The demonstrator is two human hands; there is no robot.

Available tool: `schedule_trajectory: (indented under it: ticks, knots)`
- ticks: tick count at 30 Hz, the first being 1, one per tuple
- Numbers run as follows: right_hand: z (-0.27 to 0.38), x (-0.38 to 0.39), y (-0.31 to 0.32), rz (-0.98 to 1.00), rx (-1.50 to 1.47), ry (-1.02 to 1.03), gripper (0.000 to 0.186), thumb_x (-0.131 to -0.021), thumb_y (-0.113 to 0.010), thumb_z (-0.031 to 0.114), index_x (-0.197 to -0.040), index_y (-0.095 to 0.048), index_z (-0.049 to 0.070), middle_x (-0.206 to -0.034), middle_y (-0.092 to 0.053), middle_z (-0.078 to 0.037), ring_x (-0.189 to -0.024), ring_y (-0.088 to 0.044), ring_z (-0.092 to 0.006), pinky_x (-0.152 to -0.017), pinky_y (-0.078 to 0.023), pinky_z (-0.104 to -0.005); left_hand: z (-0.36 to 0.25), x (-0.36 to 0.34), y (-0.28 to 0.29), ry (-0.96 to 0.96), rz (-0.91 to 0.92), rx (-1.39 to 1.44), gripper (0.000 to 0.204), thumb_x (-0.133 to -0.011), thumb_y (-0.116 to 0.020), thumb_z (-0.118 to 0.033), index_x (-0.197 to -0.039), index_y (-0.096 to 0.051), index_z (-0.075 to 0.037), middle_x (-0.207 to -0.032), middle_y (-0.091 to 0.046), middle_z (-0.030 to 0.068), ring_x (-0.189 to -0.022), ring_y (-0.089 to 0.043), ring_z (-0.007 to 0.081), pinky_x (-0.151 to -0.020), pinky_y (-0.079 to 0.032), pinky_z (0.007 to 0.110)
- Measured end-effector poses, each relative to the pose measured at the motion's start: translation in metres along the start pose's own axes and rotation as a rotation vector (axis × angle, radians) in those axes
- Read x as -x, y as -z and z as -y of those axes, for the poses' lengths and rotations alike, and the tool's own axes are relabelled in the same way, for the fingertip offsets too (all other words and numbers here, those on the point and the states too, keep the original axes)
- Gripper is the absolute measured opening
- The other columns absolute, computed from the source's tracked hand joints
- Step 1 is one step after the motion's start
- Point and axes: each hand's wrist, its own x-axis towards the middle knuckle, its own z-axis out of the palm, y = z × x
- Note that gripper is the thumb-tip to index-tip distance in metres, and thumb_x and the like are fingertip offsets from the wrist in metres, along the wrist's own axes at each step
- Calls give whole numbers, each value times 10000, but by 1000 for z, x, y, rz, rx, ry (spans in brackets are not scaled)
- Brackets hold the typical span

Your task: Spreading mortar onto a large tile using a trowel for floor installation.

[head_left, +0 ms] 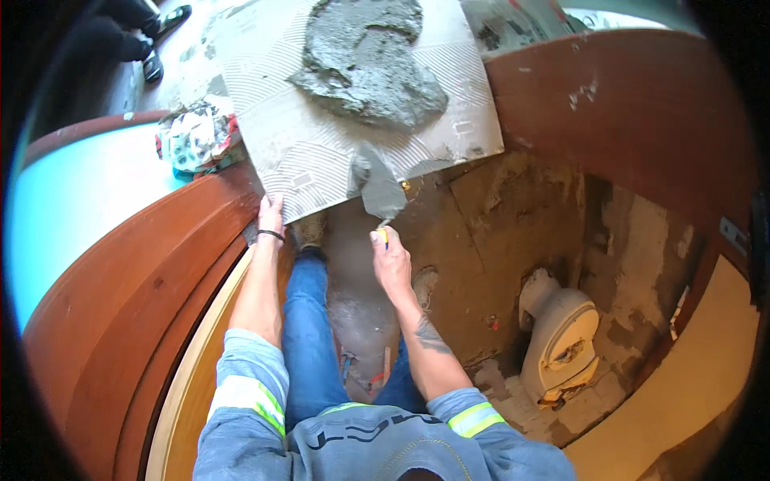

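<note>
Judging by the setup, the step in hand is working the mortar (365,80) over the ridged face of the tile (269,108). The tile is up in front of the person, with the mortar sitting in one thick heap on its far half while the near corner is almost bare.

Right hand (393,263) is closed around the yellow handle of the trowel (383,195), blade lying across the tile's near edge with a bit of mortar around its tip. Left hand (271,215) is at the near left corner, gripping the edge; can't tell how the fingers sit underneath.

My two cents: keep that left hand firm, because a heavy heap at the far end could make the tile tip. I'd pull mortar off the heap in small bites and press it into the ridges with the blade nearly flat, then comb it out toward the bare corners. Ease off at the edge or you'll probably drop blobs on the floor (505,216). Also keep the blade's side away from your left fingers, and don't leave the middle piled up while the corners go short.
</note>
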Motion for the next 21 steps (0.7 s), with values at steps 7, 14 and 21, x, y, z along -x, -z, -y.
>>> schedule_trajectory:
  ticks: [7,14,21]
  knots:
    - [132,-22,16,177,-14,54,335,-964,-443,372,-1069,-569,81,-736,-619,-112,-627,-602,-229,-557,-490,-356,-50,5,83,43,20,-179,438,-889,-566,-200,-1298,-487,-64,-1126,-611,52,-975,-556,132,-830,-449,287]
    - [162,-49,-40,562,-532,-454,408,-979,-369,456,-1041,-557,99,-611,-475,25,-472,-414,-67,-420,-398,-234,-73,12,98,32,52,-38,419,-890,-518,-76,-1305,-484,-41,-1139,-613,59,-991,-561,144,-869,-437,276]
    - [155,22,-104,720,222,-17,461,-953,-420,448,-1022,-581,22,-606,-564,-88,-511,-560,-158,-452,-453,-303,-53,-11,150,-74,20,-67,458,-899,-511,-42,-1349,-434,-13,-1191,-598,83,-1029,-555,142,-888,-433,269]
